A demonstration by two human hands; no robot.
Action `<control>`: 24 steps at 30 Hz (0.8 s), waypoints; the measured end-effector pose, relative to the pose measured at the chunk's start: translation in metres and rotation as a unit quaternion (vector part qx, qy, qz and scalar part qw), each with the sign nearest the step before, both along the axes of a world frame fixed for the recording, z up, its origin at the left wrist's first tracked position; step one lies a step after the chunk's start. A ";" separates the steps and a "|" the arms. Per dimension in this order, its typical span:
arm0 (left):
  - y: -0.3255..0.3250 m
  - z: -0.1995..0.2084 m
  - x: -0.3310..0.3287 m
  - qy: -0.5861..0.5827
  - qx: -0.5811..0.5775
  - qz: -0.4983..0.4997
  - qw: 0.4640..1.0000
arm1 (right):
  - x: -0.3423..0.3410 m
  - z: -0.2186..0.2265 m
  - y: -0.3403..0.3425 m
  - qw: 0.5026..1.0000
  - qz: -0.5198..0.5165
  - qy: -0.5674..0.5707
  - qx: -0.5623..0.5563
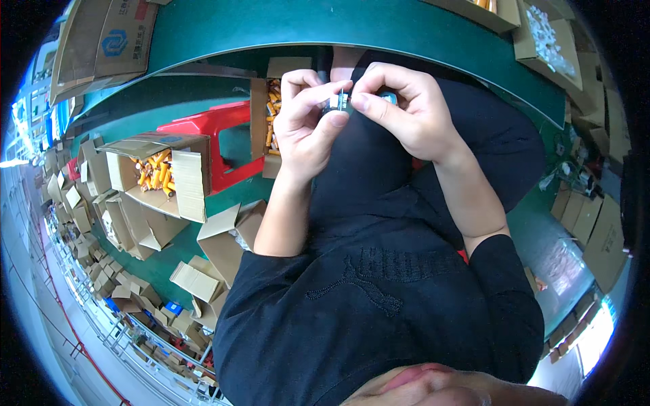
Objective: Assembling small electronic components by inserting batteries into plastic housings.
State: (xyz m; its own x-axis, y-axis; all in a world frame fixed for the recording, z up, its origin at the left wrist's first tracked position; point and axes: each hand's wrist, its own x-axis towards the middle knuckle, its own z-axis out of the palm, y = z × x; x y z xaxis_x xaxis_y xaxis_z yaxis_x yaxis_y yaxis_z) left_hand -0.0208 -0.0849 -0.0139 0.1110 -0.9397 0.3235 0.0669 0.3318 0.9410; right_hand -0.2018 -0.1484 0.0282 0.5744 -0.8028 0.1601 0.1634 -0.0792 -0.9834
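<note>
My left hand (306,128) pinches a small part (339,101), dark with a white patch, between thumb and fingers above my lap. Its exact kind is too small to make out. Close against it, my right hand (414,115) has its thumb and forefinger pressed together at the part's right side. Whatever sits between those fingertips is hidden. A small teal-blue piece (388,98) shows inside the curl of my right hand. Both hands are held just below the edge of the green table (325,24).
An open carton (142,196) of orange cylindrical pieces rests on a red stool (227,128) at my left. Another box (258,125) with orange pieces stands nearer. At the far right of the table is a box of white parts (547,40). Many cartons fill the left floor.
</note>
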 end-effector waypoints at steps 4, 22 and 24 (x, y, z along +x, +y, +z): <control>0.002 -0.002 0.001 -0.005 0.019 0.003 1.000 | 0.001 -0.001 0.001 1.000 0.004 0.001 0.003; 0.007 -0.003 0.005 -0.015 0.041 0.012 0.999 | 0.006 -0.004 0.001 0.999 0.000 0.033 0.033; 0.007 -0.005 0.004 -0.016 0.042 0.017 0.999 | 0.005 -0.004 0.001 0.999 0.015 0.039 0.026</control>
